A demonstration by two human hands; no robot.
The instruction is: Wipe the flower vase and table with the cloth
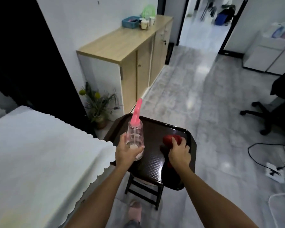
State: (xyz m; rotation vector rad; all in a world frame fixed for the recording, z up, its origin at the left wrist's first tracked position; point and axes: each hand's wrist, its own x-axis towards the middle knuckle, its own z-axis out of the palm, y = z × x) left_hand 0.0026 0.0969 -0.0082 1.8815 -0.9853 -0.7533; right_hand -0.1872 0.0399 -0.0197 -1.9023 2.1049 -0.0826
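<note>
My left hand is wrapped around the lower part of a clear spray bottle, fingers curled about its base so the bottom is hidden behind them — I cannot tell whether it rests on the tray or is lifted just off it. Its pink nozzle points up and away. My right hand presses down on a red cloth, fingers closed over it; only the far end of the cloth shows past my knuckles, plus a small red bit by my wrist. Both sit on a dark brown tray, which lies on a small dark stool that is mostly covered by it. Below, a pink slipper shows between my forearms, cut off by the bottom edge. To my left is the table under a white scalloped cloth. Beyond its corner stands the flower vase on the floor — stems and yellow blooms blurred, its base partly hidden by the table edge. Further off runs a wooden cabinet.
</note>
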